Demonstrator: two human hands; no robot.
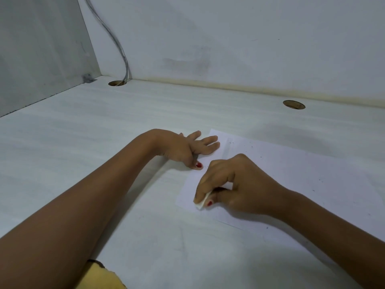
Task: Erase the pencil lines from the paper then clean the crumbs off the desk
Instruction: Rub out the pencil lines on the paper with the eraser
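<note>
- Paper, a thin, flat white sheet, lies at an angle on the desk, right of centre.
- Tiny dark crumbs speckle the sheet, mostly on its far and right parts.
- The desk is matte white with faint grain lines. Two round holes with brown cut edges sit near its far edge.
- My left hand lies flat with straight, slightly spread fingers, pressing down the sheet's far left corner. The thumb stretches toward the near side, and the forearm reaches in from the near left.
- My right hand is curled with its knuckles up, thumb and fingers pinching the eraser.
- The eraser is a small white block, and its lower corner touches the sheet at the near left corner.
- My thumbnails show red polish.
- A grey cable runs down the far wall into the left hole.
- Yellow fabric shows at the near edge under my left arm.
</note>
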